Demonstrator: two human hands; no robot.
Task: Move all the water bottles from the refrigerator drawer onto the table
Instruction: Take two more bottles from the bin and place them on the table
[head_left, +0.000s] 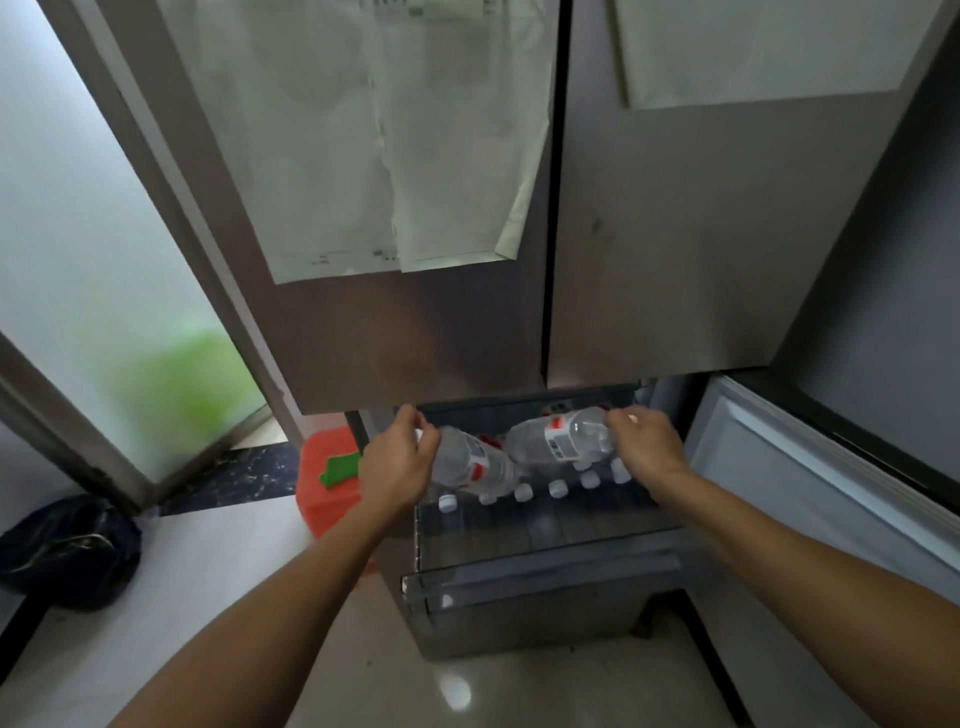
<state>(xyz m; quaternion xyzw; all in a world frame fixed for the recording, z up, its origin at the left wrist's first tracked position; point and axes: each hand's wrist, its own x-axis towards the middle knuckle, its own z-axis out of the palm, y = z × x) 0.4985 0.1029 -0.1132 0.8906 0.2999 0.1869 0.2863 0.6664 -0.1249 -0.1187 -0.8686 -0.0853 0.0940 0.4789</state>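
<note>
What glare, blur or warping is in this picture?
Head view: the wide lens splays the fridge doors outward; a glare spot shines on the floor; the drawer lies dim; the left hand and right hand, gripping the left bottle and right bottle, look slightly soft.

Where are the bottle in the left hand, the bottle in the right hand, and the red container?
left-hand bottle (475, 458): head view, on its label.
right-hand bottle (557, 441): head view, on its label.
red container (322, 496): head view, on its near side.
</note>
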